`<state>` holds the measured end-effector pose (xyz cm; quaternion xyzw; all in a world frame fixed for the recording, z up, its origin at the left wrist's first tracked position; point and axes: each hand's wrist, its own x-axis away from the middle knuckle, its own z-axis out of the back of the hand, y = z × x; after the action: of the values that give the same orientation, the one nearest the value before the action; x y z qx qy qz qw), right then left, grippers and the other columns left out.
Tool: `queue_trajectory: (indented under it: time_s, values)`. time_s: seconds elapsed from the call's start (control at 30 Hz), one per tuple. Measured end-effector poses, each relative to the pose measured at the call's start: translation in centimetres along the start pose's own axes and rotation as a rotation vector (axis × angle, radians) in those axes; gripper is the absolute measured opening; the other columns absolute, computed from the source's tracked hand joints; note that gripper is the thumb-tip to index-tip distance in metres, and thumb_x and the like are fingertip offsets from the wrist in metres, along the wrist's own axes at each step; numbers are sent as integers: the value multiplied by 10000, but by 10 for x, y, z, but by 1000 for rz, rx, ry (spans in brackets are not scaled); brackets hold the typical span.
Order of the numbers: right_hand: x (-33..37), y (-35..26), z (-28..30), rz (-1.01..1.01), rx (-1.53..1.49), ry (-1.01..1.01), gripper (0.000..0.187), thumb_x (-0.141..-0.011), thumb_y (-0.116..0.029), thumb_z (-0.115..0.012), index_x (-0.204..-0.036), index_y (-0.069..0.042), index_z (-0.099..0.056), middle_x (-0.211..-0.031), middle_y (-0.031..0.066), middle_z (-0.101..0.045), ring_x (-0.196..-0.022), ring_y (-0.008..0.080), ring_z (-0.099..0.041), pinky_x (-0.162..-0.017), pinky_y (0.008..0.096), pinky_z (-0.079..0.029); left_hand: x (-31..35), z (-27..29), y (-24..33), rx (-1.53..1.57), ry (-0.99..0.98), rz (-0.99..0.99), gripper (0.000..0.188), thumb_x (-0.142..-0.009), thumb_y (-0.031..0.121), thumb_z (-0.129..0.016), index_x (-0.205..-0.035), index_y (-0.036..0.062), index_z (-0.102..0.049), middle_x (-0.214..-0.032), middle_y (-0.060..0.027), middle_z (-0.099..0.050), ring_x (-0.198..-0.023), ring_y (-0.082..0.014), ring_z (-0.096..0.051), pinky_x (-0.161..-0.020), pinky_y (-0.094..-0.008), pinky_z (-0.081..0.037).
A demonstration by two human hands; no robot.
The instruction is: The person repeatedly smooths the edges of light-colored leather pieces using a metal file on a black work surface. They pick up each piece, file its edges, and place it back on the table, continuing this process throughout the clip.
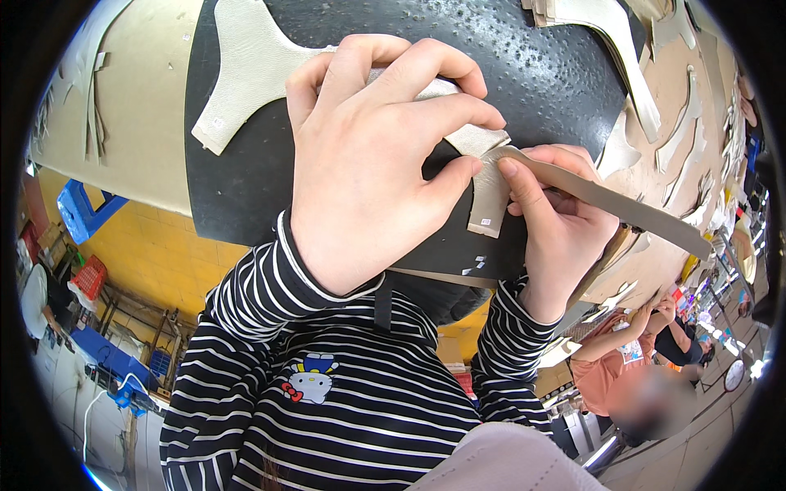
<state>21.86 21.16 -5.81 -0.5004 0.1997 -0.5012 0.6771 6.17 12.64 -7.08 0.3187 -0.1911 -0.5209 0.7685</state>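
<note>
A cream leather piece (250,61) with forked ends lies on a black mat (241,192). My left hand (368,159) arches over its middle and hides part of it; the fingers curl onto the leather, with the thumb near the piece's right fork. In my right hand (565,233) a long taupe strip (647,214) is pinched between thumb and fingers. The strip's left end meets the leather at that fork, and its free end reaches out to the right. Small pale labels are on the leather's ends.
Stacked cream leather pieces (606,24) sit at the mat's upper right. More cut pieces (688,123) lie on the tan table beyond. Narrow strips (94,90) hang over the left table. A blue plastic stool (78,214) stands left; a person in orange (610,352) is at the right.
</note>
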Motion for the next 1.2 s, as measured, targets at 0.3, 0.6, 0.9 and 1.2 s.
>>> queue_trajectory:
  time_s: [0.3,0.6,0.9,1.2]
  values:
    - [1,1,-1,-6,-41,7,162,-817,32,-799,-959,40,-721,-941,51,-661,-693,69,-651,-538,167,-529,-2,0,7,17,-19,49,298,-675,128,-818,-954,219,-769,-1116,111,-630,-1124,-176,-477,-1017,-384,-245]
    - [2,0,-5,-11,-32,46,147,-831,41,-785,-958,44,-711,-937,45,-637,-665,55,-632,-513,169,-497,-2,-2,6,9,1,34,332,-662,122,-815,-971,229,-759,-1113,118,-624,-1123,-179,-478,-1017,-390,-244]
    - [3,3,-7,40,-20,78,154,-825,57,-783,-961,43,-713,-960,43,-605,-659,40,-618,-510,152,-470,-1,-8,11,-38,59,106,162,-712,190,-787,-870,222,-768,-1346,56,-556,-1248,-231,-418,-1071,-424,-231]
    - [4,4,-8,36,-25,78,152,-824,62,-780,-959,43,-714,-950,43,-616,-651,41,-615,-507,156,-471,-1,-13,7,-77,118,80,147,-705,187,-775,-849,212,-757,-1343,49,-559,-1247,-247,-421,-1060,-444,-237]
